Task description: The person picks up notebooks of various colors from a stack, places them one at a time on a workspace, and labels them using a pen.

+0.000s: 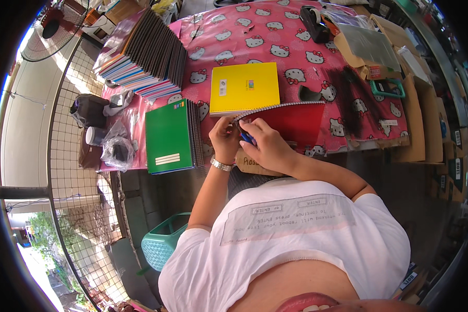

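Observation:
A red spiral notebook [304, 122] lies at the table's near edge, its coil running along the top and its left end at my hands. My left hand [224, 138], a metal watch on its wrist, is closed in a pinch at that coil end. My right hand [268, 143] grips blue-handled pliers [246, 137], their dark jaws close to the coil end and partly hidden by my fingers. Just beyond lies a yellow spiral notebook [247, 88]. Left of my hands sits a stack of green spiral notebooks [169, 135].
A tall stack of spiral notebooks [145, 57] stands at the far left. Plastic bags [118, 148] lie at the left edge. Dark loose coils [346, 99], a green-rimmed tray [387, 88] and cardboard boxes [418, 119] are on the right. A teal stool [164, 242] stands below.

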Motion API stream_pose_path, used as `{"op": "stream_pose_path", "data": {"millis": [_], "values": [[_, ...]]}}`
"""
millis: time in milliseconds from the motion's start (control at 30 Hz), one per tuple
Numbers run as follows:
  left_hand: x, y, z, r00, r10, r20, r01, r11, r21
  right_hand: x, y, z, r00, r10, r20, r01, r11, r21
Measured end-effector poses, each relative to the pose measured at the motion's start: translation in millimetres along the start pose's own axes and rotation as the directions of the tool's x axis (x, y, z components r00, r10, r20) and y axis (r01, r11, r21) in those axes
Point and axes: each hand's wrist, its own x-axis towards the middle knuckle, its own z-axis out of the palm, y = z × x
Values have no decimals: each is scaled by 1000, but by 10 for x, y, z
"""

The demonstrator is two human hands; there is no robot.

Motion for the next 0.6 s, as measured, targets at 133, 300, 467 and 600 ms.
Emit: {"op": "stream_pose_path", "data": {"millis": [133,300,467,600], "values": [[-36,51,25,990,142,12,-141,966,218,-24,82,-34,859,317,402,-492,292,820],[163,330,-285,982,-157,-104,119,946,-300,-201,-116,-396,969,90,228,-212,775,595],[351,1148,-1691,854,393,-341,-249,884,395,-461,129,-1072,949,-37,-314,15,997,-71],[667,1478,-2402,848,474,-238,-338,829,445,-789,1306,-1246,956,101,-276,-214,883,-417]]}}
